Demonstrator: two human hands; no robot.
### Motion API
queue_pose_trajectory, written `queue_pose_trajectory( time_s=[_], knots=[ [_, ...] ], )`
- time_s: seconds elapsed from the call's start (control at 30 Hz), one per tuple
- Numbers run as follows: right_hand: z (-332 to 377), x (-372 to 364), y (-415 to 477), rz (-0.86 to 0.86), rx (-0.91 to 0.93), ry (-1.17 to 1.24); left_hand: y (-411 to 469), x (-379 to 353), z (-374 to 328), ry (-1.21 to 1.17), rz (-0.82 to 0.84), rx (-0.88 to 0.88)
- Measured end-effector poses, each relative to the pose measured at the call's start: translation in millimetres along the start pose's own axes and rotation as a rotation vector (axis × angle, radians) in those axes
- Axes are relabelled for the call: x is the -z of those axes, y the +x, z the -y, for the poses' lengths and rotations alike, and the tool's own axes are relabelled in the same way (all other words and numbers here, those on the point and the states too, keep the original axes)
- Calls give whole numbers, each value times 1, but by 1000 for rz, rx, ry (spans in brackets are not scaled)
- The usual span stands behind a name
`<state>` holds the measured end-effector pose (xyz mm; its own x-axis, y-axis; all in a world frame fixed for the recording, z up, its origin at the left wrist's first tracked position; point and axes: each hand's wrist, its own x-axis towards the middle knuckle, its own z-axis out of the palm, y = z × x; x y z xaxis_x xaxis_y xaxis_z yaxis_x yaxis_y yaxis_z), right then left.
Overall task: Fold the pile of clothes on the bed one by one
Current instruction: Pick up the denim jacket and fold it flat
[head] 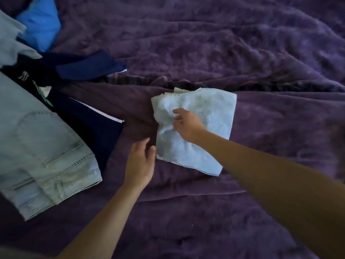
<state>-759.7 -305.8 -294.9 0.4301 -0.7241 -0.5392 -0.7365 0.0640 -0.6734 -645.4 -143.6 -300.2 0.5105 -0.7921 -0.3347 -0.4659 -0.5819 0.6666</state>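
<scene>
Head view, single moment. Pale blue garment (203, 116) lies folded into a rough rectangle on the purple bedspread (242, 53), mid-bed and well apart from the unfolded pile at left. Its fabric looks thin and soft, crumpled on the left half, flatter toward the right edge; a stitched hem shows along the near corner.

Right hand (188, 126) rests on top of the garment, fingers loosely spread and slightly curled, gripping nothing; judged to be pressing or smoothing the crumpled area so the fold holds. Left hand (140, 163) sits on the bedspread just beside the garment's near-left edge, fingers open, thumb tip at or near the hem; probably squaring that edge.

Pile: light-wash jeans (43, 150), stiff denim with visible seams and belt loops, lying over a dark navy garment (89, 68); bright blue cloth (41, 21) behind. All appear unfolded.

Bedspread is plush and rumpled, which may let folds slump.
</scene>
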Motion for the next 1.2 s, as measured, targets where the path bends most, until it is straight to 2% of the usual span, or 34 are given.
queue_pose_trajectory(
  time_s=[0.1, 0.13, 0.2, 0.27, 0.33, 0.47, 0.53, 0.6, 0.67, 0.7, 0.77, 0.9, 1.07, 1.2],
  knots=[
    [-34, 29, -2, -348, 266, -428, 10, -30, -27, 122, 77, -129],
    [-45, 39, -1, -399, 279, -524, 15, -42, -31, 196, 105, -148],
    [-67, 55, 6, -335, 174, -670, 27, -59, -24, 402, 165, -199],
    [-89, 61, 14, -167, 22, -753, 41, -66, 0, 590, 226, -254],
    [-107, 54, 19, -54, -24, -799, 54, -65, 23, 688, 275, -280],
    [-106, 45, 21, -78, -49, -838, 63, -59, 22, 750, 310, -309],
    [-97, 42, 0, -204, 37, -818, 51, -50, 16, 738, 204, -430],
    [-96, 27, -37, -309, 261, -747, 34, -42, 20, 649, 77, -656],
    [-101, -3, -80, -303, 443, -733, 16, -39, 30, 645, 124, -838],
    [-107, -19, -93, -269, 457, -777, 10, -39, 34, 708, 192, -879],
    [-115, -39, -100, -178, 351, -905, 9, -44, 36, 868, 296, -866],
    [-123, -42, -69, -211, 179, -973, 41, -55, 21, 979, 193, -717],
    [-126, -36, -67, -100, 160, -974, 49, -56, 8, 949, 259, -607],
    [-113, 6, -89, -57, 199, -854, 31, -34, -28, 953, 289, -640]
  ],
)
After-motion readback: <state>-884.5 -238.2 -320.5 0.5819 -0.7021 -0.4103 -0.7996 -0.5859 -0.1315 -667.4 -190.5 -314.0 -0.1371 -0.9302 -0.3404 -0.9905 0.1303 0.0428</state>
